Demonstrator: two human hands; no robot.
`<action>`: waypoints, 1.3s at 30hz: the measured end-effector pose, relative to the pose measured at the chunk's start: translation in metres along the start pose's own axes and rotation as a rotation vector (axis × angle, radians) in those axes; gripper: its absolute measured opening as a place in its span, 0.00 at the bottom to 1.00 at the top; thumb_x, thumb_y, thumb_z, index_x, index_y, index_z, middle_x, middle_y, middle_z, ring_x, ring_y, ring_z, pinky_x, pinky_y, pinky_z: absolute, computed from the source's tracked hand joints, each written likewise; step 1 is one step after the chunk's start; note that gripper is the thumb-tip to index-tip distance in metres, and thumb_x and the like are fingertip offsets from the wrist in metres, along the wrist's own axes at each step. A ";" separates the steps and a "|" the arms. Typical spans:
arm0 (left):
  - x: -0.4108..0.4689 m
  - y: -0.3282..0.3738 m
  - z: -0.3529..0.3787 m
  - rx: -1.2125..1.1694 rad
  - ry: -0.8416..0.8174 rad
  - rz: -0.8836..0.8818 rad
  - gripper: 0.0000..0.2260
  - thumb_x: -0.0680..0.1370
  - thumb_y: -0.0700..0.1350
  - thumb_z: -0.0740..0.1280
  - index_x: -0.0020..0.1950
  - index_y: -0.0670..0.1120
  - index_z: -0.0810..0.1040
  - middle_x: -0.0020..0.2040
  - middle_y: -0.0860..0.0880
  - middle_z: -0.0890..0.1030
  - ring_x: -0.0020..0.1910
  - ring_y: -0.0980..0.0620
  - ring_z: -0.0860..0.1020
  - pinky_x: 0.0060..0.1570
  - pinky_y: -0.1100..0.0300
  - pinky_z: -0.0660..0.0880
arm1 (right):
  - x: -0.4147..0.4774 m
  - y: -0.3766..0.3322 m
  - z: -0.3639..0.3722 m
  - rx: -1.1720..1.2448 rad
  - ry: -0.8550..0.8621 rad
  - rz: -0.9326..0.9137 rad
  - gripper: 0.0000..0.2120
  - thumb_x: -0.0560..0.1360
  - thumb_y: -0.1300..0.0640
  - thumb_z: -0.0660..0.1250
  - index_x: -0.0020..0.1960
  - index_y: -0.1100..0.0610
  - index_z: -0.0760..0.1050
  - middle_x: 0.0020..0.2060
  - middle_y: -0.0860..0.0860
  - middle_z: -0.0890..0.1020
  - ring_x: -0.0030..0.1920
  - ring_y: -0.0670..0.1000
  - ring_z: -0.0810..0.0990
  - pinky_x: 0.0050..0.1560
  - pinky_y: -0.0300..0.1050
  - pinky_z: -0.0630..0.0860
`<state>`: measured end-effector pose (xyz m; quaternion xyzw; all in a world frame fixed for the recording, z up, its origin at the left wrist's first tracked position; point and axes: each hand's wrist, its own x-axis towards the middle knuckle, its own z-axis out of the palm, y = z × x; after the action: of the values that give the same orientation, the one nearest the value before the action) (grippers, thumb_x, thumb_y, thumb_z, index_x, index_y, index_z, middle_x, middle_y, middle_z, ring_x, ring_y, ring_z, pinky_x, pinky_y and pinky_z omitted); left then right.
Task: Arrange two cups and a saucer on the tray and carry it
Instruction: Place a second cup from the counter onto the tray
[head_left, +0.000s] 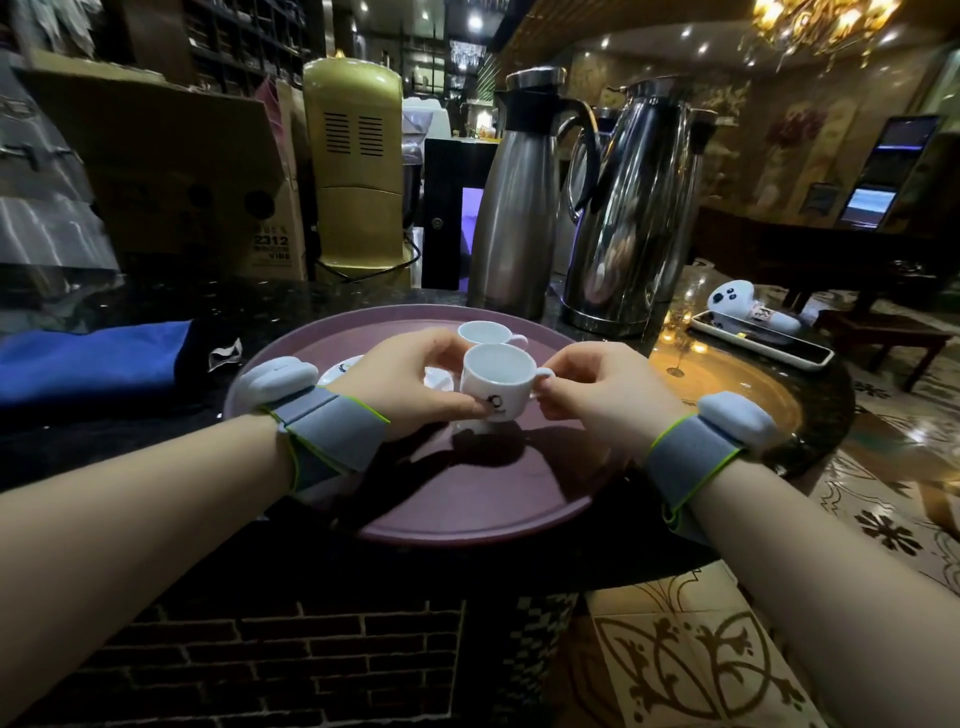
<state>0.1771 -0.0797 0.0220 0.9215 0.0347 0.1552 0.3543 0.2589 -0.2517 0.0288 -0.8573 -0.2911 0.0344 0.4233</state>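
Observation:
A round purple tray (467, 499) lies on the dark counter in front of me. A small white cup (496, 376) with a dark logo hangs just above the tray's middle. My left hand (410, 384) grips its left side and base, and my right hand (602, 395) pinches its handle. A second white cup (485, 332) stands on the tray just behind it. A white saucer (340, 369) lies on the tray at the left, mostly hidden behind my left hand. Both wrists wear grey straps with white sensor pods.
Two steel thermos jugs (519, 208) (634, 218) stand behind the tray. A gold appliance (356, 171) and cardboard boxes (171, 171) stand at the back left. Blue cloth (93, 358) lies left. A white tray with a toy (753, 322) sits right, near the counter's curved edge.

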 end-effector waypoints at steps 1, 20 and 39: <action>0.000 0.000 0.000 0.018 -0.010 -0.005 0.19 0.67 0.46 0.75 0.56 0.48 0.76 0.47 0.54 0.78 0.51 0.56 0.76 0.50 0.66 0.69 | 0.001 0.002 0.001 0.007 0.002 0.001 0.10 0.72 0.60 0.66 0.32 0.53 0.77 0.32 0.54 0.84 0.39 0.55 0.86 0.54 0.57 0.80; 0.001 -0.001 0.007 0.168 -0.022 -0.034 0.19 0.65 0.48 0.76 0.55 0.49 0.81 0.51 0.51 0.84 0.51 0.57 0.77 0.46 0.65 0.67 | 0.003 0.009 0.010 -0.239 -0.009 -0.034 0.05 0.73 0.57 0.65 0.43 0.56 0.80 0.42 0.55 0.86 0.49 0.55 0.83 0.56 0.49 0.78; -0.004 -0.004 -0.004 0.124 0.036 -0.012 0.36 0.62 0.50 0.77 0.68 0.49 0.70 0.64 0.57 0.75 0.64 0.59 0.71 0.60 0.74 0.63 | 0.000 0.005 0.004 -0.198 0.030 0.026 0.13 0.70 0.57 0.65 0.53 0.54 0.79 0.44 0.49 0.81 0.49 0.50 0.79 0.51 0.40 0.72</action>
<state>0.1728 -0.0750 0.0209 0.9385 0.0563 0.1671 0.2970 0.2602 -0.2515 0.0222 -0.8991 -0.2754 -0.0020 0.3402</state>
